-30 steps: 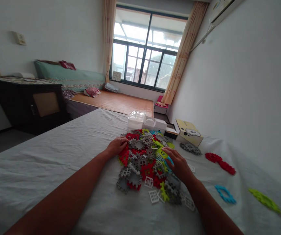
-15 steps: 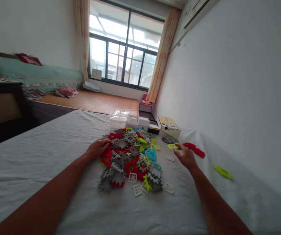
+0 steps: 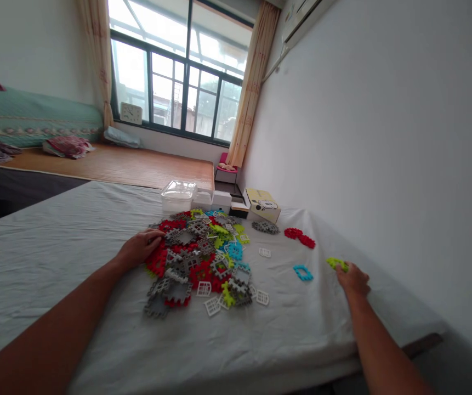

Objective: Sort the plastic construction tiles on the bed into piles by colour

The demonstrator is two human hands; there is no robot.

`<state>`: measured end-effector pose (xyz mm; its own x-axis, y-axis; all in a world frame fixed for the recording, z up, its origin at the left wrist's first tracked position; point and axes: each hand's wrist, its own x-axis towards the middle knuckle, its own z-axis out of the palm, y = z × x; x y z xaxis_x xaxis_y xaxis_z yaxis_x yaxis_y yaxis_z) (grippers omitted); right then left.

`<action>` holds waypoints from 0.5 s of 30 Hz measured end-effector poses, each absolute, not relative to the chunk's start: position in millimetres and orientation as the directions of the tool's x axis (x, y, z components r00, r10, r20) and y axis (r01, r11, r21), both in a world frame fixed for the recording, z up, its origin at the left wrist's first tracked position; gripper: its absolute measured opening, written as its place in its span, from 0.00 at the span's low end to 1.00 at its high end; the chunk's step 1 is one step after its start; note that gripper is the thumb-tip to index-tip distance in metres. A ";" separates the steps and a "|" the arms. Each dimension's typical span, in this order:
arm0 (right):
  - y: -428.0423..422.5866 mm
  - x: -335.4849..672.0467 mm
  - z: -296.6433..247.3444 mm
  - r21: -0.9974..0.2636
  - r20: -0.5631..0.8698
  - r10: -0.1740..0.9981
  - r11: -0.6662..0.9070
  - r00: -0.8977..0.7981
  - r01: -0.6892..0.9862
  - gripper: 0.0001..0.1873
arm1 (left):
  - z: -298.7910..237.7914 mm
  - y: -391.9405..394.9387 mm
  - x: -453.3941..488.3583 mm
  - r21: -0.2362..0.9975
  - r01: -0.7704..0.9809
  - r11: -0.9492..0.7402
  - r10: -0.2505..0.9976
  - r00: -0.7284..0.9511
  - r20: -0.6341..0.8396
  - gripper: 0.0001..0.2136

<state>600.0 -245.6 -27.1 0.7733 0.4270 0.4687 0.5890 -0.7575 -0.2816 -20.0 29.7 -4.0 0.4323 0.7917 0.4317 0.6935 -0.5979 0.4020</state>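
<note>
A heap of flat plastic interlocking tiles (image 3: 197, 258) in red, grey, lime, blue and white lies on the white sheet (image 3: 75, 247). My left hand (image 3: 139, 248) rests on the heap's left edge, fingers curled over red and grey pieces. My right hand (image 3: 353, 278) is far to the right near the bed's edge, its fingers closed on a lime green tile (image 3: 336, 264). To the left of that hand lie a blue tile (image 3: 302, 272), a red group (image 3: 299, 236) and a grey group (image 3: 265, 226).
A clear plastic tub (image 3: 178, 195), small white boxes (image 3: 221, 200) and a cardboard box (image 3: 261, 204) stand behind the heap. The white wall (image 3: 384, 137) runs close along the right. A window, curtains and a wooden platform with bedding lie beyond.
My right hand has left the heap and travelled right to the lime pieces by the bed's edge, carrying a lime tile. The view has swung right. My left hand has stayed on the heap.
</note>
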 end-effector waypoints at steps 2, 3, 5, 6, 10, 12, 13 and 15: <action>-244.6 594.9 -25.9 -0.264 0.531 0.461 -0.707 0.711 0.656 0.21 | -4.5 28.1 -20.1 0.414 0.688 -0.596 0.794 0.429 0.430 0.18; -242.1 591.1 -24.2 -0.252 0.562 0.480 -0.677 0.674 0.692 0.20 | -4.7 27.2 -20.2 0.418 0.686 -0.595 0.796 0.430 0.427 0.18; -231.0 576.9 -17.9 -0.220 0.618 0.519 -0.606 0.590 0.764 0.19 | -5.2 25.8 -20.1 0.420 0.685 -0.595 0.795 0.429 0.428 0.17; -222.4 564.6 -13.2 -0.200 0.642 0.554 -0.547 0.530 0.813 0.19 | -5.3 25.4 -19.9 0.419 0.683 -0.598 0.793 0.430 0.432 0.17; -179.0 475.4 11.9 -0.153 0.622 0.768 -0.070 0.151 0.986 0.20 | -5.3 24.8 -19.0 0.422 0.674 -0.607 0.786 0.430 0.445 0.16; -158.9 419.5 22.3 -0.191 0.523 0.852 0.151 -0.029 0.970 0.19 | -5.2 24.3 -18.9 0.419 0.670 -0.613 0.781 0.430 0.453 0.16; -150.2 394.2 25.3 -0.215 0.474 0.875 0.223 -0.098 0.951 0.19 | -5.3 23.9 -19.0 0.414 0.670 -0.616 0.777 0.432 0.458 0.16; -134.9 355.2 25.1 -0.259 0.396 0.900 0.298 -0.181 0.919 0.21 | -5.6 23.0 -19.6 0.404 0.673 -0.620 0.773 0.434 0.464 0.16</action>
